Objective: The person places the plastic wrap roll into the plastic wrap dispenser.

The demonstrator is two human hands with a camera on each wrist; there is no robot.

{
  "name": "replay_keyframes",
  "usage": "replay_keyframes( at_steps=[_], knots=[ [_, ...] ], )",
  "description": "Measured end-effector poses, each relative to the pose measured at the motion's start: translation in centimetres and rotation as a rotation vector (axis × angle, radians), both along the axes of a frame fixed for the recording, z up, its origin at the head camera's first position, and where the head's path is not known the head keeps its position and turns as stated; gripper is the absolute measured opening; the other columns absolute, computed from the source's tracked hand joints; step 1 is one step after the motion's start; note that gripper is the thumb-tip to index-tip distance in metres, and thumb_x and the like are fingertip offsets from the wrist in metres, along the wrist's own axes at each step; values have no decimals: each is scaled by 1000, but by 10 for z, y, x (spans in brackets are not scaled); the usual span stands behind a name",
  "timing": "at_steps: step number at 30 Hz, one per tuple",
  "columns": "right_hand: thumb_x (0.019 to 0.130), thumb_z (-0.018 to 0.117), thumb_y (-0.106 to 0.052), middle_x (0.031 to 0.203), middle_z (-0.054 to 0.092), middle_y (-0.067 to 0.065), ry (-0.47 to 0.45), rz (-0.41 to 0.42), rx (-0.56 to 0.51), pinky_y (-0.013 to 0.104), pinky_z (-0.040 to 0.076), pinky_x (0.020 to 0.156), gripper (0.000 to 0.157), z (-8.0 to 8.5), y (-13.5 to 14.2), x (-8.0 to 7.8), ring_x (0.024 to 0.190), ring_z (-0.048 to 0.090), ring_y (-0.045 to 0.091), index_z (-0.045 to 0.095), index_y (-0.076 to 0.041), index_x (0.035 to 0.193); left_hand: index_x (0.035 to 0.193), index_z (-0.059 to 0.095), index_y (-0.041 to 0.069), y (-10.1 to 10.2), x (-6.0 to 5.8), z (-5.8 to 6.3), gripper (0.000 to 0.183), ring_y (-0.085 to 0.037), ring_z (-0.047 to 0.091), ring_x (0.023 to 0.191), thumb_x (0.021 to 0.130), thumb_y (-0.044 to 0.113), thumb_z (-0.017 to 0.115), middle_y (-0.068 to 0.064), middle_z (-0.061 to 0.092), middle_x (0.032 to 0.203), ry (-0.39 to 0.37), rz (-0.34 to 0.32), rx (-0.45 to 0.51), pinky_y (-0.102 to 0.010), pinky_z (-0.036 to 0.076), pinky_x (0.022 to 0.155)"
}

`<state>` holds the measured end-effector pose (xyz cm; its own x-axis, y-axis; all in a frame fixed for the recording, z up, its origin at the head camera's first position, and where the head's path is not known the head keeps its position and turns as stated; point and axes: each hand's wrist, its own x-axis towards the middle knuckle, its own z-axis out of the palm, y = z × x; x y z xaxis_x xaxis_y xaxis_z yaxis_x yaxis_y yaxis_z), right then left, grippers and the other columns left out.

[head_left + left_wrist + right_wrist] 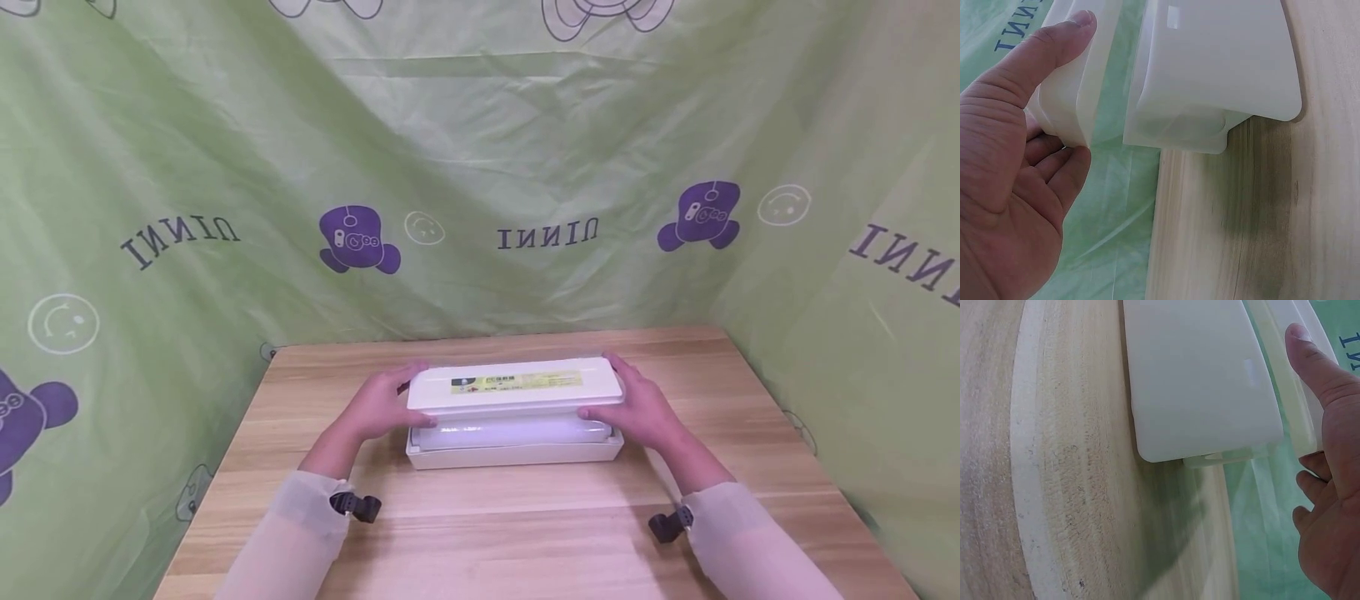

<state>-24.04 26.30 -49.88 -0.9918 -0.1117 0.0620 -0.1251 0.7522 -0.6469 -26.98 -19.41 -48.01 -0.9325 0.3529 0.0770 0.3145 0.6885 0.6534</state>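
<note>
A white lid (517, 385) with a yellow printed label is held level by both hands, raised off a long white box (517, 455). Inside the box lies a shiny roll of plastic wrap (517, 432), partly hidden under the lid. My left hand (382, 406) grips the lid's left end, its thumb along the near side. At the opposite end my right hand (637, 404) holds the lid the same way. In the left wrist view a gap shows between the lid (1075, 81) and the box (1222, 62); the right wrist view shows this gap too.
The box stands on a wood-grain table (480, 533), towards its back edge. Behind and at both sides hangs a green curtain (480, 167) with purple cartoon prints. A small black wrist camera (363, 507) sits at the left cuff, another wrist camera (667, 525) at the right.
</note>
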Motion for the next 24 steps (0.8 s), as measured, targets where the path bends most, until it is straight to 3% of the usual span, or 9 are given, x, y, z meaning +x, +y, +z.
replay_keyframes(
  at_steps=[7,24],
  knots=[
    [66,83,-75,158,40,30,13,-3,-7,70,35,113,132,-1,0,6,140,41,54,25,-7,164,155,50,15,0,6,1,111,-32,41,148,62,53,97,-4,46,160,-14,4,-1,-51,32,122],
    [68,82,-75,158,38,31,18,-4,9,68,34,114,130,-6,-3,21,141,39,54,26,-6,163,153,52,14,0,18,-4,110,-33,42,147,61,49,99,-3,48,158,-50,17,27,-52,35,120]
  ],
)
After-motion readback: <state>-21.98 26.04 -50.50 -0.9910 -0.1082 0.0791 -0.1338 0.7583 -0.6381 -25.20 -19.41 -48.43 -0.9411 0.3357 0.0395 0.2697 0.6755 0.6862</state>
